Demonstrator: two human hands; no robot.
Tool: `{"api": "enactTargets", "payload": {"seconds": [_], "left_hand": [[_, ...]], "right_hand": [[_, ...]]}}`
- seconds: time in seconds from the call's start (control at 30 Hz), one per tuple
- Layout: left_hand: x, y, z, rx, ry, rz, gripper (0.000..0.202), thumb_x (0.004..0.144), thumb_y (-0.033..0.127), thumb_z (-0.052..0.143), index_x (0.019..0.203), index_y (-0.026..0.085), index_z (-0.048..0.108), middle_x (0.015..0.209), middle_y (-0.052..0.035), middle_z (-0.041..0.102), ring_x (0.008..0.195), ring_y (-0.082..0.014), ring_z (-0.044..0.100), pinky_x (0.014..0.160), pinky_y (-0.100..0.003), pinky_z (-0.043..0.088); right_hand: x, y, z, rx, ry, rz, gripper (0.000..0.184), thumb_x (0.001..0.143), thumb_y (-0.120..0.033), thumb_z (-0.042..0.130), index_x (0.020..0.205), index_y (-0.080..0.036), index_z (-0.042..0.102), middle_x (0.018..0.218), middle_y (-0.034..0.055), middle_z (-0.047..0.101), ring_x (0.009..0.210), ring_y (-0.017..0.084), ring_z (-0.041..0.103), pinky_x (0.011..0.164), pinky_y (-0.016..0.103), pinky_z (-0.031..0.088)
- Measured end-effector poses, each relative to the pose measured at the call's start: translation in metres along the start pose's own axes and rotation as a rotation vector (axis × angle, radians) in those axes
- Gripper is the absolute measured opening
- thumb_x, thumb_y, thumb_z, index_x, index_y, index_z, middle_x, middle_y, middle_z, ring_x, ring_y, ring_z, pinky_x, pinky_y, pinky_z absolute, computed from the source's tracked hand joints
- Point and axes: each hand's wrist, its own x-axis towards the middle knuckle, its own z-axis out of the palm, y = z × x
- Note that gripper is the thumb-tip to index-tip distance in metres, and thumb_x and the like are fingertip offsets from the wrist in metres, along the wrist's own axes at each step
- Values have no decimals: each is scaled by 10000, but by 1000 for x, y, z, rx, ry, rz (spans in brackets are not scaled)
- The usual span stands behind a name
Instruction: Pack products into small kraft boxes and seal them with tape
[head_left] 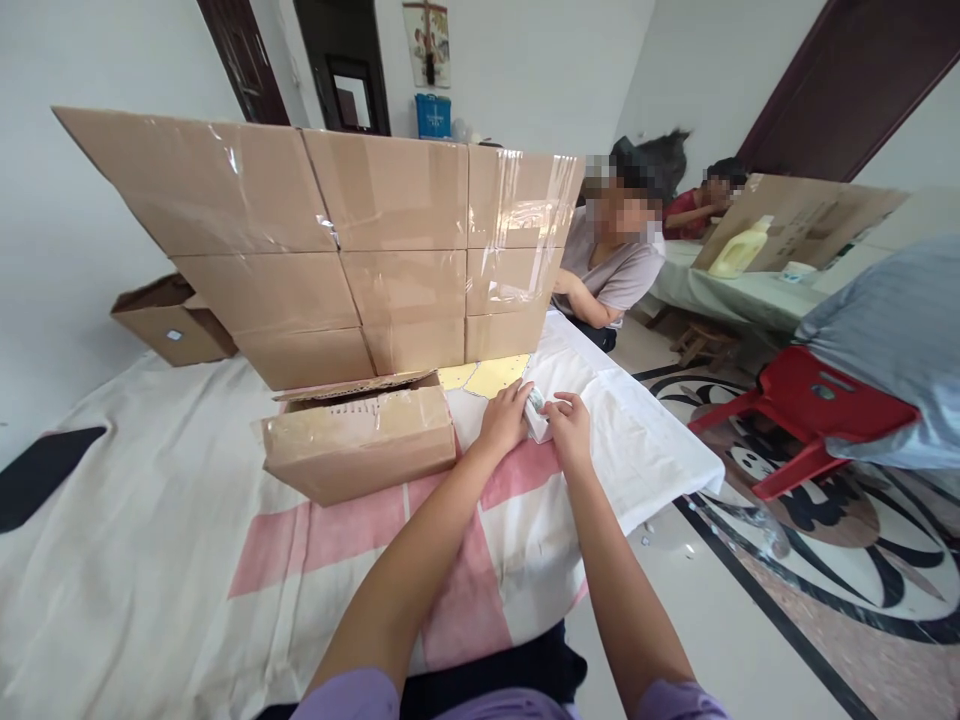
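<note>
A small white box (537,424) with a greenish patch on top sits on the cloth-covered table between my two hands. My left hand (505,416) holds it from the left, fingers curled along its edge. From the other side, my right hand (571,424) grips it with thumb and bent fingers at its upper right. Part of the box is covered by my fingers, and what the greenish patch is remains too small to make out. To the left of my left hand lies a long cardboard box (360,440) with a slightly raised flap.
A tall cardboard partition (397,250) stands behind the long box, with a yellow sheet (499,377) at its foot. A person (611,260) sits beyond the table's right corner. Right of me are a red chair (832,400) with someone on it and a yellow bottle (739,248).
</note>
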Motion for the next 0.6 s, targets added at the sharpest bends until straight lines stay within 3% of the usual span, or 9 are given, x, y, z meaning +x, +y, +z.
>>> {"api": "enactTargets", "payload": {"seconds": [0.13, 0.27, 0.37, 0.47, 0.6], "left_hand": [[-4, 2, -6, -42, -27, 16, 732, 858, 165, 516, 1552, 276, 315, 1608, -99, 389, 1392, -295, 461, 1117, -480, 416], [-7, 1, -11, -104, -61, 45, 904, 801, 320, 647, 1588, 282, 204, 1633, -89, 343, 1444, -304, 400, 1154, -474, 387], [-8, 0, -12, -135, -79, 64, 902, 814, 440, 664, 1583, 306, 214, 1641, -79, 329, 1460, -306, 382, 1165, -489, 374], [-10, 2, -12, -143, -86, 86, 941, 788, 542, 695, 1576, 306, 238, 1646, -100, 316, 1462, -334, 378, 1162, -521, 367], [-18, 11, -8, -131, -37, 95, 1034, 735, 558, 746, 1577, 300, 205, 1675, -121, 232, 1498, -351, 306, 1172, -533, 342]], "right_hand": [[-3, -2, 1, 19, 3, -35, 315, 737, -298, 667, 1021, -209, 564, 650, -44, 662, 627, 159, 587, 593, 264, 413], [-7, -2, 0, 30, 16, -42, 304, 715, -257, 655, 998, -208, 554, 626, -58, 623, 627, 154, 599, 574, 250, 410], [-11, -3, -1, 39, 33, -44, 299, 714, -255, 654, 989, -218, 542, 628, -65, 606, 617, 150, 602, 549, 240, 422], [-14, -5, -1, 56, 43, -22, 318, 711, -281, 657, 995, -230, 522, 636, -74, 609, 473, 122, 510, 438, 235, 383], [-15, -7, -2, 69, 58, 6, 333, 693, -279, 670, 984, -231, 515, 630, -79, 623, 382, 94, 422, 372, 230, 333]]}}
